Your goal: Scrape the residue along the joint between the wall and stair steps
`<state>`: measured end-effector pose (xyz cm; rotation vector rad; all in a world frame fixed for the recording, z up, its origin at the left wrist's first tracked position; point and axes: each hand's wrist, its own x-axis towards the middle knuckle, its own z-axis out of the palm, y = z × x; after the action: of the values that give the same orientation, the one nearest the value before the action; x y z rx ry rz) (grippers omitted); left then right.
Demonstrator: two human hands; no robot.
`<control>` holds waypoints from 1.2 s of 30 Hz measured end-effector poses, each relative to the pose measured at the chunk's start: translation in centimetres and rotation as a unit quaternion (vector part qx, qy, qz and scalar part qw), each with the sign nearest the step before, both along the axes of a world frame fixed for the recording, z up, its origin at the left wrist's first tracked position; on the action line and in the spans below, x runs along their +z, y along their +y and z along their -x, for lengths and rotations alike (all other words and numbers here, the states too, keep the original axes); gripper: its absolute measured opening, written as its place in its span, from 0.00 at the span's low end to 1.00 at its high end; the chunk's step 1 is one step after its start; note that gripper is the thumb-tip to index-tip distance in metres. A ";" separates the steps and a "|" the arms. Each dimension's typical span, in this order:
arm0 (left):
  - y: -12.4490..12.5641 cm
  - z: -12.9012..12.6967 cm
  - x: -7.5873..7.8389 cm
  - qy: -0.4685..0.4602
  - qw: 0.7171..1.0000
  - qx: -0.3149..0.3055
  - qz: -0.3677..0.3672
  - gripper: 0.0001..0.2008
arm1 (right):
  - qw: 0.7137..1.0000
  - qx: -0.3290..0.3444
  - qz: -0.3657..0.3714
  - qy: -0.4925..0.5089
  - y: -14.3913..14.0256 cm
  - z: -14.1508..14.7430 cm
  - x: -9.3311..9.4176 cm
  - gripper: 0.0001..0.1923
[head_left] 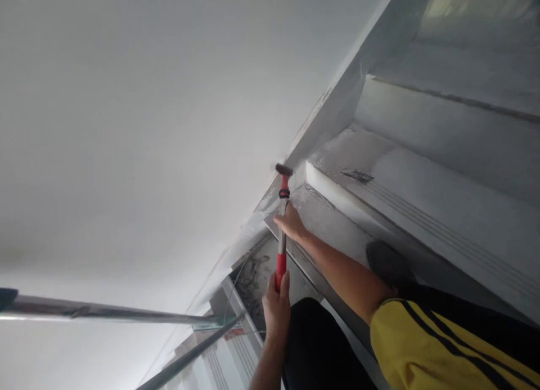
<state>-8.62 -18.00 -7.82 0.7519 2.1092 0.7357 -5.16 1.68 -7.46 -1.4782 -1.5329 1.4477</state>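
Note:
A long-handled scraper (284, 183) with a metal shaft, a red grip and a dark, flat head is in both my hands. My left hand (276, 308) is wrapped round the red grip at the near end. Farther up, my right hand (291, 224) is closed on the metal shaft below the red neck. The head lies at the pale skirting (312, 134) where the wall meets the stairs; I cannot tell whether it touches. Scuffed patches run along the skirting near it.
White wall (147, 125) fills the left. Stone steps (422, 193) rise to the right, with a dark scrap (358, 176) on one tread. Below, one tread shows rough, broken concrete (253, 277). Metal poles (105, 311) cross the lower left. A shoe (388, 260) rests on a step.

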 end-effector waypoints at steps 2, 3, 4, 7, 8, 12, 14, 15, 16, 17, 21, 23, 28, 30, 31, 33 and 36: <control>-1.3 -0.3 -0.5 -0.012 0.998 0.046 0.040 0.28 | 0.998 0.050 0.011 -0.032 -1.3 0.4 -0.6 0.17; -1.9 -0.5 -0.7 -0.014 0.996 0.070 0.057 0.29 | 0.996 0.078 0.016 -0.048 -1.9 0.6 -0.8 0.18; -2.3 -0.5 -0.7 -0.015 0.995 0.078 0.065 0.29 | 0.993 0.096 0.020 -0.059 -2.2 0.7 -1.0 0.18; -1.1 -0.3 0.2 -0.006 0.999 0.026 0.032 0.27 | 0.997 0.065 0.020 -0.032 -0.9 0.1 -0.7 0.16; -0.3 0.0 0.6 0.000 1.000 -0.001 0.011 0.26 | 0.999 0.036 0.015 -0.011 -0.1 -0.1 -0.5 0.15; -0.6 1.4 0.6 0.016 1.000 -0.001 0.003 0.26 | 1.000 -0.013 0.005 0.017 -0.4 1.2 -1.2 0.15; -3.6 2.3 -0.6 0.004 0.997 0.065 0.040 0.28 | 0.999 0.043 0.030 -0.012 -3.6 3.2 -2.4 0.17; -5.3 2.7 -1.3 0.008 0.993 0.100 0.055 0.30 | 0.995 0.084 0.045 -0.026 -5.3 4.2 -3.1 0.18; -6.7 3.0 -1.8 0.015 0.991 0.119 0.064 0.31 | 0.991 0.118 0.056 -0.034 -6.8 5.0 -3.6 0.18; -7.7 3.3 -2.2 0.018 0.989 0.130 0.070 0.32 | 0.987 0.145 0.064 -0.038 -7.9 5.6 -4.0 0.18; -6.2 3.8 -2.0 0.013 0.993 0.102 0.051 0.31 | 0.992 0.107 0.070 -0.008 -6.4 4.9 -3.8 0.15; -4.2 3.9 -1.6 0.011 0.998 0.048 0.032 0.28 | 0.998 0.030 0.046 0.016 -4.3 4.1 -3.5 0.14; -6.7 3.5 -3.2 0.007 0.994 0.102 0.039 0.30 | 0.995 0.082 0.050 -0.010 -6.5 5.2 -5.0 0.16; -9.1 3.3 -4.0 0.006 0.985 0.150 0.080 0.31 | 0.984 0.157 0.074 -0.041 -8.9 6.2 -5.8 0.17; -9.7 3.3 -4.0 0.004 0.983 0.159 0.092 0.31 | 0.981 0.172 0.078 -0.049 -9.5 6.5 -6.0 0.17; -9.4 3.6 -3.5 -0.004 0.986 0.147 0.083 0.31 | 0.984 0.150 0.081 -0.047 -9.5 6.5 -5.8 0.15; -6.6 4.3 -2.1 0.006 0.996 0.081 0.042 0.31 | 0.997 0.048 0.055 -0.027 -7.0 5.8 -5.0 0.13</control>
<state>-12.96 -24.56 -9.96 0.5454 2.2167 0.7260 -10.95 -5.32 -12.46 -1.5377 -1.5982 1.5824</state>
